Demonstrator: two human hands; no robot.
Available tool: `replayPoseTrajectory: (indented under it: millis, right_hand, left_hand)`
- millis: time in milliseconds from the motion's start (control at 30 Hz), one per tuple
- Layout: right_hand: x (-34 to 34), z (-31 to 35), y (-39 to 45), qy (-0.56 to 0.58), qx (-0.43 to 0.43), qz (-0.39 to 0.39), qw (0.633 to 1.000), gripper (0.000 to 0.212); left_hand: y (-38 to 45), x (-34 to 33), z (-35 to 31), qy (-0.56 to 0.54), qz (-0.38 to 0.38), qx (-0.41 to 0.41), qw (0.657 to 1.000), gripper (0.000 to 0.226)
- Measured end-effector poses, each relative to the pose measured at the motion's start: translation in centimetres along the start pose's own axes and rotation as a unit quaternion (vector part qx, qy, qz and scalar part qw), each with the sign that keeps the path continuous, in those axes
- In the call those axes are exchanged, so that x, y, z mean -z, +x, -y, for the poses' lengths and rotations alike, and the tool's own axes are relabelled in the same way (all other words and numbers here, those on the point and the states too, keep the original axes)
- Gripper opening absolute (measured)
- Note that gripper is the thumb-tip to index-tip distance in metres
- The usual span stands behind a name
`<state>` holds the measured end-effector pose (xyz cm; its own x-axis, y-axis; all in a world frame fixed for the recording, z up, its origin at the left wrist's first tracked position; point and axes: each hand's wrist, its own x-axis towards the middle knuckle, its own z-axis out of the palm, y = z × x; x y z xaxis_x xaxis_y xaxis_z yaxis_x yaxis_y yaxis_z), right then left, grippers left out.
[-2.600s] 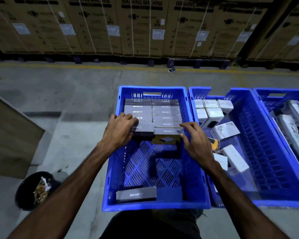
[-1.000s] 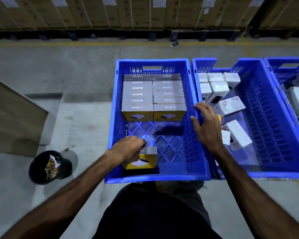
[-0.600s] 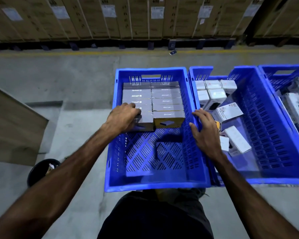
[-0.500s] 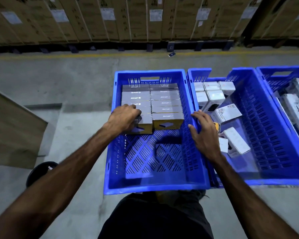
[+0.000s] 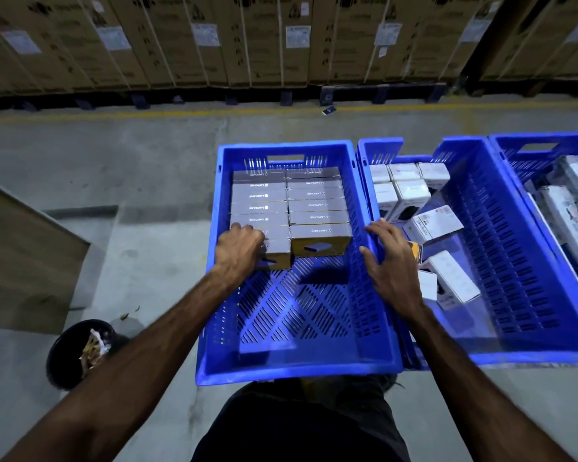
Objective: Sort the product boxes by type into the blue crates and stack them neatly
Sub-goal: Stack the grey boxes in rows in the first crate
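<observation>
A blue crate (image 5: pixel 297 368) in front of me holds two neat rows of grey-and-yellow boxes (image 5: pixel 317 208) at its far end. My left hand (image 5: pixel 239 251) grips the nearest grey box (image 5: pixel 277 253) at the front of the left row, fingers curled over its top. My right hand (image 5: pixel 392 265) rests with spread fingers on the rim between this crate and the middle blue crate (image 5: pixel 514 351). That middle crate holds white boxes (image 5: pixel 411 191), some stacked at the far left corner and others loose, such as one lying flat (image 5: pixel 451 278).
A third blue crate (image 5: pixel 528 145) at the right edge holds long white packages (image 5: pixel 568 215). A black bin with scraps (image 5: pixel 77 351) sits on the floor at lower left, beside a brown carton (image 5: pixel 20 258). Large cardboard cartons (image 5: pixel 281 38) line the back.
My left hand picked a grey box from the crate's near end and carried it to the front of the left row. It still holds it there. My right hand stayed on the rim.
</observation>
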<state>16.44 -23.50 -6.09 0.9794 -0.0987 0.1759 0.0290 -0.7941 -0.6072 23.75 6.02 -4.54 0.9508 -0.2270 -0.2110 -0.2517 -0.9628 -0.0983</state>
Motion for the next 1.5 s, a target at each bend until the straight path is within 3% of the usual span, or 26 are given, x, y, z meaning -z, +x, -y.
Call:
replayPoseTrajectory:
  millis: [67,200,333,500,667,833,1100,1267,1500]
  right_hand:
    - [0.0,0.0,0.0,0.002,0.002,-0.003,1.000,0.044]
    - [0.0,0.0,0.0,0.000,0.002,-0.001,1.000,0.044]
    - [0.1,0.1,-0.1,0.000,0.009,-0.011,1.000,0.041]
    - [0.8,0.4,-0.2,0.023,0.019,-0.022,0.999,0.030]
    - [2.8,-1.0,-1.9,0.103,-0.020,-0.068,0.992,0.019]
    - [6.0,-4.4,-3.5,0.084,-0.089,-0.091,0.988,0.013]
    - [11.7,-12.1,0.1,0.025,-0.138,-0.024,0.990,0.017]
    - [12.8,-18.1,6.6,-0.072,-0.095,0.132,0.984,0.042]
    - [11.2,-19.5,14.7,-0.011,-0.083,0.188,0.979,0.050]
  left_hand:
    - [-0.2,-0.2,-0.4,-0.003,-0.002,0.016,1.000,0.045]
    - [-1.2,-0.1,-0.9,-0.020,-0.002,0.044,0.999,0.045]
    - [-2.6,0.2,-2.5,-0.056,-0.060,0.023,0.996,0.015]
    - [-4.3,0.8,-7.3,-0.206,-0.101,-0.010,0.973,0.024]
    - [-5.1,1.9,-13.2,-0.340,-0.137,-0.050,0.929,0.031]
    - [-3.3,3.1,-17.7,-0.388,-0.158,-0.098,0.903,0.027]
    - [3.1,3.7,-23.3,-0.313,-0.226,-0.088,0.918,0.016]
    - [6.0,4.2,-25.9,-0.227,-0.209,-0.032,0.951,0.017]
    - [6.3,3.6,-26.7,-0.170,-0.206,0.012,0.964,0.025]
